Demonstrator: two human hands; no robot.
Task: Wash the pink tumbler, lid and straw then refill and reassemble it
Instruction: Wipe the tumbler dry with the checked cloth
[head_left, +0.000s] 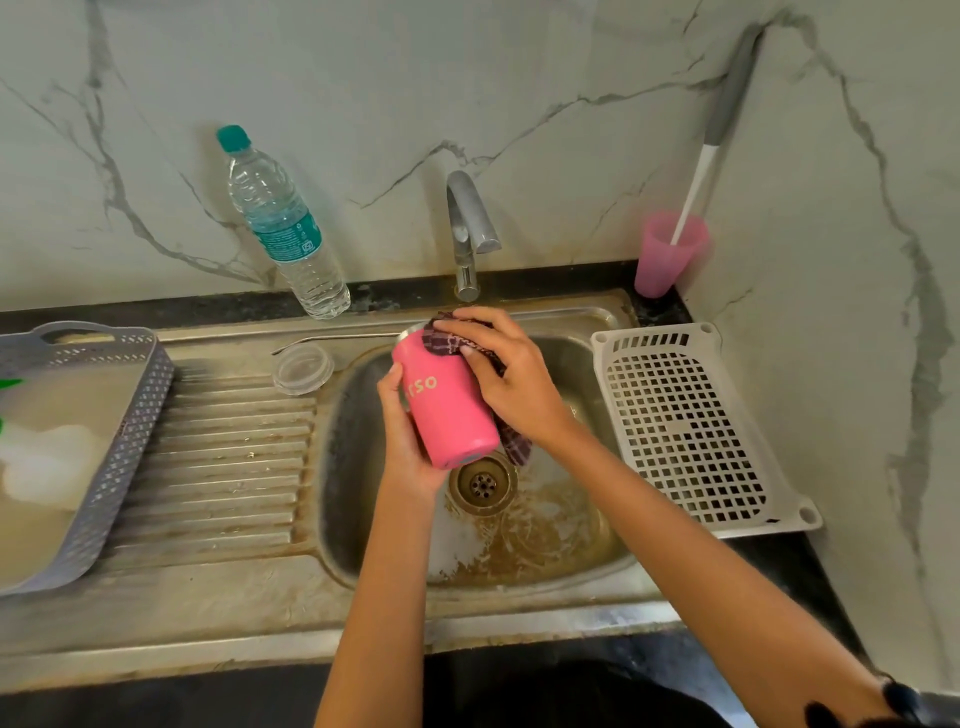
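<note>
Over the sink basin, my left hand grips the pink tumbler from the left side and below, tilted with its open mouth pointing up and away. My right hand holds a dark checked cloth pressed on the tumbler's rim and upper side; the cloth's tail hangs down behind the tumbler. The clear lid lies on the drainboard at the basin's left corner. A metal straw lies along the sink's back ledge, right above the lid.
A tap stands behind the basin, with no water running. A water bottle stands at the back left. A grey basket sits on the left, a white perforated tray on the right. A pink cup with a brush stands in the corner.
</note>
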